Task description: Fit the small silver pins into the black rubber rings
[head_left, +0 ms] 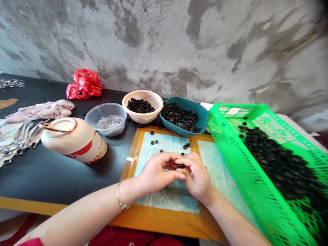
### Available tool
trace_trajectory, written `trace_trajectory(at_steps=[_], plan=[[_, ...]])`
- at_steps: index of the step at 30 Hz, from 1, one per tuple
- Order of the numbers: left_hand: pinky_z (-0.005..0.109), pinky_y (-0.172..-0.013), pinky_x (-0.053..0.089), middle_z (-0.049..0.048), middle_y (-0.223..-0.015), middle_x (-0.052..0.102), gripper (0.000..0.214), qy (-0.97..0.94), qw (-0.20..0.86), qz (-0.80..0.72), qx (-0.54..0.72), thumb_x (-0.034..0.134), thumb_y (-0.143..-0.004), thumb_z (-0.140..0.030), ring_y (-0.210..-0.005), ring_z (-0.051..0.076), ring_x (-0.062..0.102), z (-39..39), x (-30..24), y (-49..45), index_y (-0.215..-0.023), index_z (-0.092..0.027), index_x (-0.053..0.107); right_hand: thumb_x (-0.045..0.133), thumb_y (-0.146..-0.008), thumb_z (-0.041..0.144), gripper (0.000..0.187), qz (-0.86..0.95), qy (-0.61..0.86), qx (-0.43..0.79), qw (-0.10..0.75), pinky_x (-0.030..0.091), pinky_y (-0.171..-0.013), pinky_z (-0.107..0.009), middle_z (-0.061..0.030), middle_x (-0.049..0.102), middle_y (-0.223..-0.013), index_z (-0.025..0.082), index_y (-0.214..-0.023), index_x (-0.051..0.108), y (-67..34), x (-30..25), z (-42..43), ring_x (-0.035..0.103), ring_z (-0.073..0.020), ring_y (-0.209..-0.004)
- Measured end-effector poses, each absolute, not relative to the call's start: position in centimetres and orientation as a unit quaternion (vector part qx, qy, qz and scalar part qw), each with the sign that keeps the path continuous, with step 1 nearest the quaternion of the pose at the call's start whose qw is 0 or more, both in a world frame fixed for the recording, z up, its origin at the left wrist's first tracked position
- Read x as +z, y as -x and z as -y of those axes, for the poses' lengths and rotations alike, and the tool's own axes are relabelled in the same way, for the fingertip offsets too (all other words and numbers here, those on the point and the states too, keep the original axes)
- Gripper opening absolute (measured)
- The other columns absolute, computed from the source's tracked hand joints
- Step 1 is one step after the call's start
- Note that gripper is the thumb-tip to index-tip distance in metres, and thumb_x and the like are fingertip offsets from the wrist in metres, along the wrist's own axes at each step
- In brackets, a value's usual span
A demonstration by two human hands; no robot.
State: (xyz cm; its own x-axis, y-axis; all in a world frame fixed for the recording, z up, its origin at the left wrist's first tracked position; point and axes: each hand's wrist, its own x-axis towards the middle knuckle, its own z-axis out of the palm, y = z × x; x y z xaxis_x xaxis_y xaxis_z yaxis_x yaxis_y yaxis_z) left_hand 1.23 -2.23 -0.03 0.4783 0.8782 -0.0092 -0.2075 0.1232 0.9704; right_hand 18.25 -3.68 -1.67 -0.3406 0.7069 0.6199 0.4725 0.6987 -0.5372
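Observation:
My left hand (157,171) and my right hand (198,179) meet above a pale blue sheet (143,201) taped to the table. Pinched between their fingertips is a small round black part (180,166), held by both hands. Any smaller piece in the fingers is hidden. Several like parts lie on the sheet just beyond, among them one black piece (152,133) near its far edge. Thin pin-like bits (167,194) lie on the sheet below my hands.
Behind the sheet stand a clear bowl (116,131) of metal pins, a pink bowl (143,119) and a teal basin (205,119) of black parts. A green basket (230,164) heaped with them flanks the right. Leftward are a cream flask (79,136), gloves (48,110) and a red bag (85,83).

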Motion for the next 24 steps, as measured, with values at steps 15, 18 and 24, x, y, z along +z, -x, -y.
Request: trace_trajectory(at_steps=[15,18,24], plan=[[0.026,-0.070,0.049,0.0033,-0.070,0.068,0.031,-0.406,0.786,-0.289,0.366,0.080,-0.071,-0.038,-0.066,0.013,0.063,1.7,-0.6,-1.0,-0.073,-0.012,0.064,0.056,-0.094,0.034,0.026,0.808,0.370,0.190,0.417,0.043,-0.067,-0.035,-0.0036,0.059,-0.079,0.023,-0.117,0.058,-19.0,-0.8,3.4,0.052,-0.0198,-0.072],[0.026,-0.071,0.049,0.0037,-0.073,0.068,0.031,-0.404,0.793,-0.280,0.359,0.079,-0.072,-0.039,-0.068,0.013,0.063,1.7,-0.5,-1.0,-0.081,-0.012,0.067,0.060,-0.092,0.023,0.019,0.799,0.363,0.200,0.437,0.043,-0.067,-0.035,-0.0028,0.061,-0.078,0.024,-0.111,0.061,-18.9,-0.7,3.5,0.054,-0.0195,-0.073],[0.027,-0.072,0.049,0.0048,-0.080,0.070,0.034,-0.404,0.804,-0.275,0.340,0.082,-0.068,-0.037,-0.070,0.014,0.064,1.6,-0.6,-0.9,-0.088,-0.013,0.070,0.064,-0.086,0.012,0.023,0.792,0.364,0.190,0.451,0.044,-0.068,-0.034,-0.0014,0.060,-0.077,0.024,-0.106,0.064,-18.8,-0.4,3.3,0.054,-0.0175,-0.072]])
